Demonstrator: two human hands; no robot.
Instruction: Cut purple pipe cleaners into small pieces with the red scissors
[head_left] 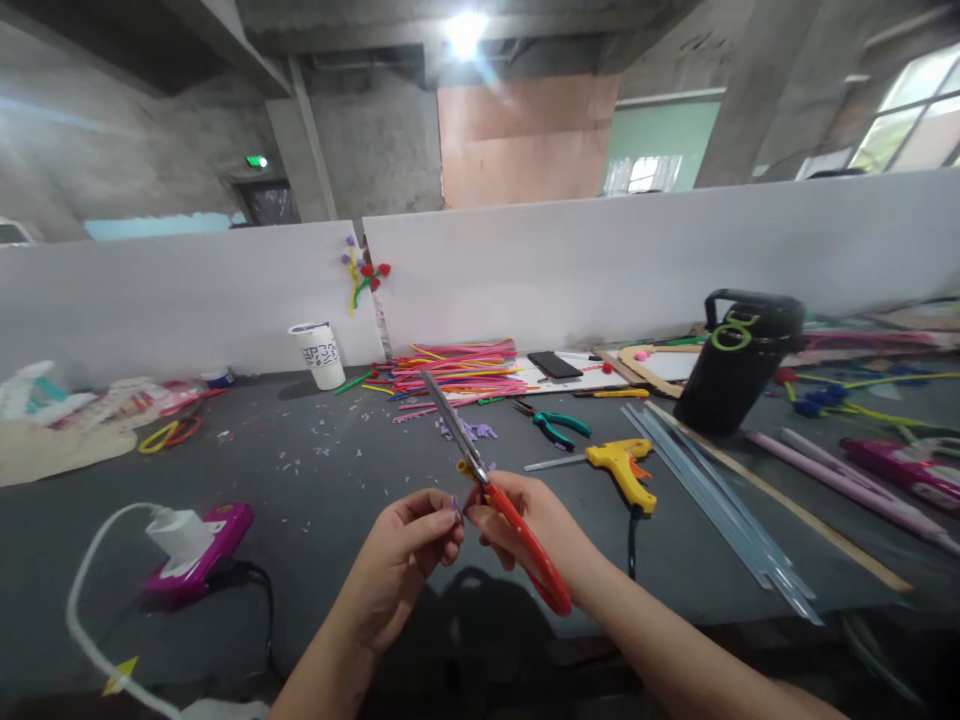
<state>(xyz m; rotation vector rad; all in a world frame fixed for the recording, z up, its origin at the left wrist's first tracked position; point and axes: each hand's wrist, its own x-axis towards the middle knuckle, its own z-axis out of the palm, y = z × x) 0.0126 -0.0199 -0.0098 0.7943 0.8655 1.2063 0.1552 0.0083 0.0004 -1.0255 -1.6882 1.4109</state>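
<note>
My right hand (525,520) is closed around a pair of scissors (529,545) with red handles, the metal blades pointing up and away to the left. Close beside it, my left hand (416,540) pinches a tiny purple piece (454,504) between thumb and fingertips; what kind of piece it is I cannot make out. The fingertips of both hands nearly meet. Beyond the blades lies a small heap of purple cut pieces (469,430) on the dark table. A yellow glue gun (622,470) rests to the right of my right hand.
Behind the hands lie a bundle of coloured pipe cleaners (457,370), pliers (555,425) and a phone (555,366). Clear glue sticks (697,490) and a black bottle (739,365) stand or lie right. A purple power strip (199,555) with a white plug sits left, a white cup (318,357) behind.
</note>
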